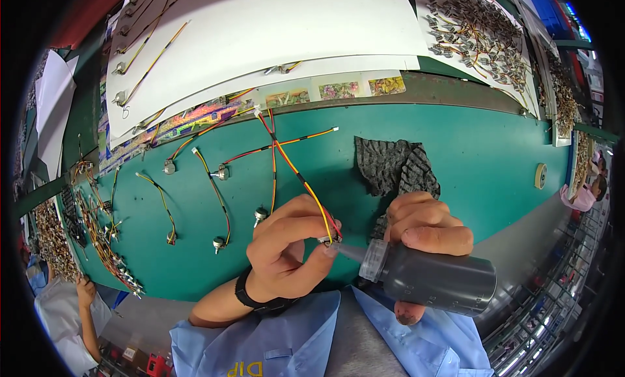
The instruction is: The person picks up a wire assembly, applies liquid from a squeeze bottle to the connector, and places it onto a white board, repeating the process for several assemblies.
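My left hand is closed, pinching a small potentiometer between thumb and fingertips. From it a red, yellow and black wire lead rises to a white connector. My right hand is wrapped round a dark squeeze bottle tilted on its side. The bottle's clear pointed nozzle reaches the potentiometer by my left thumb; whether it touches cannot be made out. Behind my right hand lies a crumpled dark grey cloth. Another wired potentiometer lies just beyond my left hand.
Several wired potentiometers lie about the green tabletop, with a bundle of them at the left. White sheets cover the raised back, a pile of potentiometers at far right. A tape roll sits right. Another person is at left.
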{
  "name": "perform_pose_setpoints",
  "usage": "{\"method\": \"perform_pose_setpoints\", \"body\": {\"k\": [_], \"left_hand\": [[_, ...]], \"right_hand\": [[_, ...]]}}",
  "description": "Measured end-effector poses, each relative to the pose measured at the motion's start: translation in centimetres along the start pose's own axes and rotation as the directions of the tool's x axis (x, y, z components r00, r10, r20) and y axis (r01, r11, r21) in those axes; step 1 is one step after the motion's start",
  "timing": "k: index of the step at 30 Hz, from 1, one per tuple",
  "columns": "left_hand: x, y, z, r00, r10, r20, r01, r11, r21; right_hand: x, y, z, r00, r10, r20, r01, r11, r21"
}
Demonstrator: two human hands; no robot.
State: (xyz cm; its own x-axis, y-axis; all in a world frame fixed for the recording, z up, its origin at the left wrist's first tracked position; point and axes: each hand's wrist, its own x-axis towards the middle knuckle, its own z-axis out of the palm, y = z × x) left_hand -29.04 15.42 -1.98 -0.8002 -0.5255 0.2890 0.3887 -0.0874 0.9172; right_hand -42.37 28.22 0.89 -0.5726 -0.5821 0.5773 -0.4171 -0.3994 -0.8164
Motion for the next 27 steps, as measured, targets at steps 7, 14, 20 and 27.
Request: {"method": "perform_pose_setpoints", "body": {"k": [7, 14, 20, 27], "left_hand": [[0.06, -0.23, -0.19, 0.998, 0.035, 0.049, -0.039, 0.997, 0.064], [-0.04, -0.17, -0.18, 0.999, 0.02, 0.044, -0.022, 0.998, 0.052], [-0.05, -0.14, -0.07, 0.999, 0.015, 0.038, -0.017, 0.998, 0.052], [0.05, -0.1, -0.11, 0.999, 0.018, 0.047, -0.021, 0.998, 0.059]], "right_hand": [[0.54, 0.5, -0.79, 0.98, -0.09, 0.177, 0.103, 0.992, -0.067], [0.49, 0.36, -0.83, 0.979, -0.089, 0.183, 0.105, 0.991, -0.083], [0.52, 0.24, -0.8, 0.98, -0.087, 0.178, 0.104, 0.991, -0.086], [0.59, 0.15, -0.92, 0.98, -0.065, 0.187, 0.08, 0.994, -0.078]]}}
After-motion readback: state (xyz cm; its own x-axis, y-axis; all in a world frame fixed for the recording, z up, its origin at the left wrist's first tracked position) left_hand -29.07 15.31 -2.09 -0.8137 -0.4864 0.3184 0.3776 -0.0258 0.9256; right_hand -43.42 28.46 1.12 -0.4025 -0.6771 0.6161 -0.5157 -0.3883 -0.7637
